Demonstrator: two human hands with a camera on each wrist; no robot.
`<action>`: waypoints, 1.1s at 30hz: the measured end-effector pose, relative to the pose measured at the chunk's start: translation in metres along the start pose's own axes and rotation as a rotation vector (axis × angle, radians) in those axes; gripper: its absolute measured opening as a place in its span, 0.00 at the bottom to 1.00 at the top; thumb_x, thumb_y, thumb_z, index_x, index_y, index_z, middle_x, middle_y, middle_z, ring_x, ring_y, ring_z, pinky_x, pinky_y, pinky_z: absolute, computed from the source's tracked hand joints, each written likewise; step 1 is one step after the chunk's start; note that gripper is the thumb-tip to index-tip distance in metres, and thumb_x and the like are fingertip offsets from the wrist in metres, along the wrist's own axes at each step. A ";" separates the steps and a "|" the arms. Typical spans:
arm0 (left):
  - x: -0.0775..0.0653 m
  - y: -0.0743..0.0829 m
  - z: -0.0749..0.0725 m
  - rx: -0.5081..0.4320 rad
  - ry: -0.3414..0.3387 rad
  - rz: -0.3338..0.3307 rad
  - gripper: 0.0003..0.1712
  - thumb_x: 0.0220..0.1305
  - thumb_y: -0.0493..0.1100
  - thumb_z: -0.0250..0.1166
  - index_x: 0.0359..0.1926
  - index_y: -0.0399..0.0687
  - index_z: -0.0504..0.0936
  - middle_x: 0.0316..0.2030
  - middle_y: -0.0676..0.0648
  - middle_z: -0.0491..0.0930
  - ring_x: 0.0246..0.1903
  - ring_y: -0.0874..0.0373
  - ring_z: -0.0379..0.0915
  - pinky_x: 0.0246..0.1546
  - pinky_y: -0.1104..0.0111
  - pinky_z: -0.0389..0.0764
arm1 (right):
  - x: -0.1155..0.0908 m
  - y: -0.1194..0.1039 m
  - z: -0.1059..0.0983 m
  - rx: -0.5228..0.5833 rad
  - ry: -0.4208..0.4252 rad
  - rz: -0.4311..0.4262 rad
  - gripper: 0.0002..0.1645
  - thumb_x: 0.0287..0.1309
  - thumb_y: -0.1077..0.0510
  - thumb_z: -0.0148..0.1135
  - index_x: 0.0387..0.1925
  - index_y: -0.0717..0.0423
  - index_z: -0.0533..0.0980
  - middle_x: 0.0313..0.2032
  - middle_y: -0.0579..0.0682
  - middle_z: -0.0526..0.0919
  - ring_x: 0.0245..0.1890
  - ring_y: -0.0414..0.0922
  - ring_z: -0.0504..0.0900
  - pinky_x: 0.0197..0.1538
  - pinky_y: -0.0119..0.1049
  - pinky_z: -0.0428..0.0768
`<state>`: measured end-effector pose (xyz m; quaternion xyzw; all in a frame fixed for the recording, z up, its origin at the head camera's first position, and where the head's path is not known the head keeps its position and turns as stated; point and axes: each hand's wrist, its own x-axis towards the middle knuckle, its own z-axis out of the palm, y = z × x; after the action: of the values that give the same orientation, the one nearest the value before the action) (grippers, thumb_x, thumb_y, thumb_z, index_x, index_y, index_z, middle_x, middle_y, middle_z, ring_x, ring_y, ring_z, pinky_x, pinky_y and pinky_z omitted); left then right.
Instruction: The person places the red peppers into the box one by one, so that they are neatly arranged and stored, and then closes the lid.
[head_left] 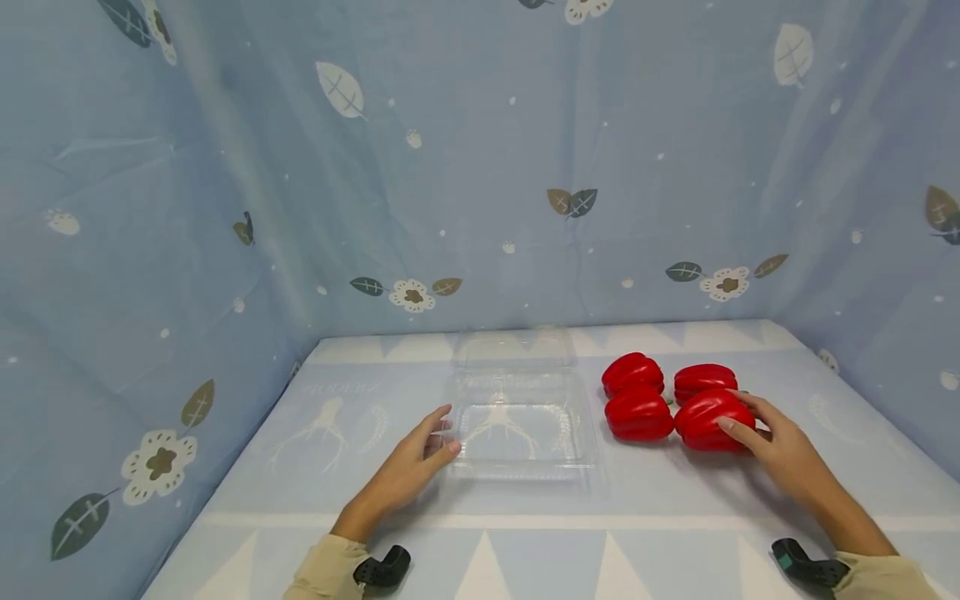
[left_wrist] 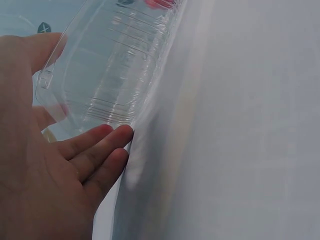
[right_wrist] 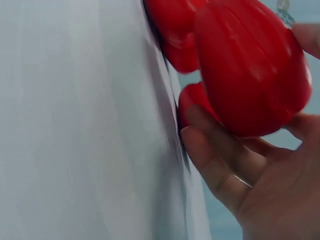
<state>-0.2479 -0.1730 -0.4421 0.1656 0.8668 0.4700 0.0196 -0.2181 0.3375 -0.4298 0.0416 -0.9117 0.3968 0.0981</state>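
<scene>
On the table sits a clear plastic clamshell box (head_left: 517,433), its lid (head_left: 513,348) folded back. My left hand (head_left: 416,458) is at the box's left side. In the left wrist view its thumb (left_wrist: 48,49) overlaps the box rim, and its other fingers (left_wrist: 102,155) reach along the lower wall, loosely extended. My right hand (head_left: 780,446) holds a glossy red bell pepper (head_left: 708,421) between thumb and fingers. In the right wrist view this pepper (right_wrist: 250,65) shows above the fingers, with other red peppers (right_wrist: 170,20) behind it.
Two red bell peppers (head_left: 639,414) stand one behind the other, right of the box. A third pepper (head_left: 703,382) lies behind the held one. Blue patterned curtains (head_left: 517,167) enclose the back and sides of the cloth-covered table (head_left: 540,550).
</scene>
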 end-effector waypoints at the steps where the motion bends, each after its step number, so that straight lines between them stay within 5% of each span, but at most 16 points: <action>1: 0.000 0.000 0.000 -0.003 -0.002 0.001 0.39 0.73 0.52 0.60 0.78 0.56 0.55 0.67 0.40 0.70 0.62 0.45 0.71 0.62 0.47 0.70 | 0.001 -0.001 0.000 0.024 0.004 -0.010 0.41 0.72 0.46 0.57 0.71 0.71 0.57 0.62 0.73 0.66 0.51 0.61 0.79 0.39 0.29 0.83; 6: 0.000 0.001 -0.001 0.007 -0.010 0.006 0.39 0.74 0.53 0.60 0.79 0.55 0.54 0.66 0.40 0.71 0.62 0.45 0.71 0.63 0.47 0.70 | 0.002 -0.005 -0.003 0.104 0.041 -0.065 0.39 0.73 0.51 0.57 0.71 0.72 0.56 0.60 0.70 0.68 0.37 0.30 0.80 0.35 0.30 0.84; 9: 0.001 0.002 -0.002 0.009 -0.012 0.001 0.39 0.74 0.53 0.59 0.79 0.54 0.54 0.65 0.40 0.71 0.62 0.46 0.71 0.63 0.47 0.70 | 0.003 -0.011 -0.006 0.121 0.072 -0.098 0.38 0.73 0.52 0.56 0.72 0.71 0.56 0.59 0.68 0.68 0.37 0.25 0.77 0.35 0.30 0.84; 21: -0.001 0.000 0.002 -0.009 0.011 -0.016 0.39 0.73 0.53 0.60 0.79 0.53 0.55 0.65 0.40 0.72 0.63 0.45 0.70 0.64 0.48 0.68 | 0.017 -0.030 -0.003 0.167 0.114 -0.128 0.38 0.73 0.51 0.56 0.75 0.64 0.55 0.61 0.68 0.70 0.43 0.22 0.74 0.39 0.22 0.80; 29: -0.001 0.002 0.003 -0.001 0.008 -0.014 0.41 0.73 0.54 0.60 0.79 0.52 0.54 0.66 0.37 0.69 0.65 0.42 0.67 0.65 0.47 0.67 | 0.026 -0.044 -0.002 0.558 0.004 -0.074 0.38 0.74 0.54 0.54 0.77 0.56 0.51 0.57 0.42 0.72 0.50 0.33 0.78 0.46 0.27 0.82; 33: -0.001 0.003 0.004 0.003 0.005 -0.017 0.41 0.73 0.54 0.60 0.79 0.53 0.54 0.67 0.38 0.69 0.66 0.43 0.67 0.66 0.48 0.66 | 0.030 -0.048 0.001 0.714 -0.056 -0.109 0.30 0.73 0.59 0.54 0.72 0.54 0.58 0.56 0.44 0.74 0.48 0.37 0.82 0.46 0.32 0.84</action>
<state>-0.2458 -0.1688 -0.4422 0.1574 0.8689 0.4688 0.0212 -0.2406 0.3042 -0.3893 0.1327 -0.7144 0.6831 0.0735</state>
